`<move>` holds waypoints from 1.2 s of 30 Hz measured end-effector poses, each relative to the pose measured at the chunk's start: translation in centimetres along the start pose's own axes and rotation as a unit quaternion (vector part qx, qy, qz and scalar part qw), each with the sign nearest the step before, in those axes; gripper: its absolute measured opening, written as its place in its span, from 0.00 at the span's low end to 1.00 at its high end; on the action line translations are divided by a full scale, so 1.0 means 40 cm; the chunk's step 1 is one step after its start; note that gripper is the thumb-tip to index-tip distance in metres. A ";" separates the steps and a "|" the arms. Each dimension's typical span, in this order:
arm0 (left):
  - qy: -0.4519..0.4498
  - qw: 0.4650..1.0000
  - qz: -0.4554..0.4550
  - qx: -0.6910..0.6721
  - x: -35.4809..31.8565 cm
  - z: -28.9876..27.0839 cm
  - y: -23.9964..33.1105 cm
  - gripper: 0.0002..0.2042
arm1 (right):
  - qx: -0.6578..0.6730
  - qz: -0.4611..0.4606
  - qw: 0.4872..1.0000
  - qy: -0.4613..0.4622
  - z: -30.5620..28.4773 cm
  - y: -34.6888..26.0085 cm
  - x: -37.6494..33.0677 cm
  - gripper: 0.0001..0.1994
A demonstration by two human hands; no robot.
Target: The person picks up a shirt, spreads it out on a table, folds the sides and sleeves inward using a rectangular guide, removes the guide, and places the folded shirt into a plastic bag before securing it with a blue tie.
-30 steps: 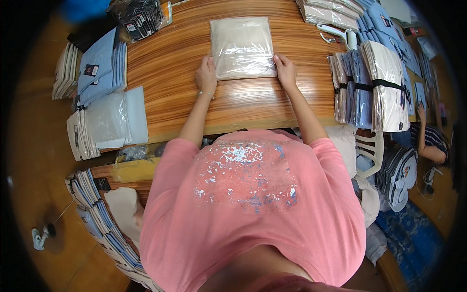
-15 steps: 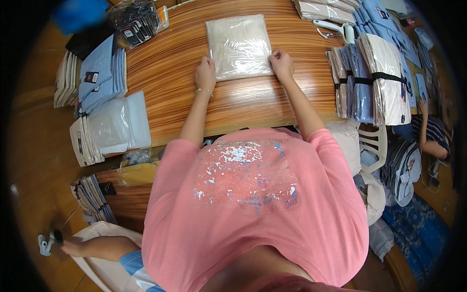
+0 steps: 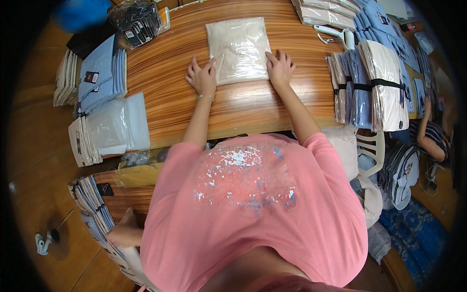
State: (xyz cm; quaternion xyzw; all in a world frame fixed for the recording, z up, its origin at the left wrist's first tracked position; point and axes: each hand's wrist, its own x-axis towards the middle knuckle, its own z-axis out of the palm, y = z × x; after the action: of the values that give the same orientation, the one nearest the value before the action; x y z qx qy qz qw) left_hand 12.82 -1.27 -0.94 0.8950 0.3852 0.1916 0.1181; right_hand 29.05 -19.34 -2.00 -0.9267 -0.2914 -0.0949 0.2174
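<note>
A folded cream garment in a clear plastic bag (image 3: pixel 238 51) lies flat on the striped wooden table (image 3: pixel 170 92). At its lower left edge is my left hand (image 3: pixel 202 79), open with fingers spread; the thumb side touches the bag and the other fingers rest on the wood. My right hand (image 3: pixel 280 70) is also open, its index finger and thumb against the bag's right edge and the other fingers spread outward.
Banded stacks of bagged garments (image 3: pixel 389 85) stand on the right, by a white-handled tool (image 3: pixel 340 34). Blue folded garments (image 3: pixel 99 73) and clear bags (image 3: pixel 109 129) lie left; black packets (image 3: pixel 136 24) sit far left. Co-workers' hands show at lower left (image 3: pixel 124 233) and far right (image 3: pixel 425 114).
Both my hands have gone from pinching the bag's edges to open, spread fingers. At lower left, a co-worker's hand has moved right, over a garment stack.
</note>
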 end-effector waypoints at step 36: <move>0.205 0.919 0.178 -0.287 0.296 -0.284 0.189 0.11 | 0.293 -0.237 0.925 0.042 -0.365 -0.112 0.374 0.13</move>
State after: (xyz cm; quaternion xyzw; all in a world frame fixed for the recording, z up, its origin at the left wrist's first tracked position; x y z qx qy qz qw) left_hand 20.22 3.03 14.98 0.8173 0.1639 0.4911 0.2528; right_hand 37.87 -15.29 17.05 -0.7209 -0.5076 -0.0930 0.4627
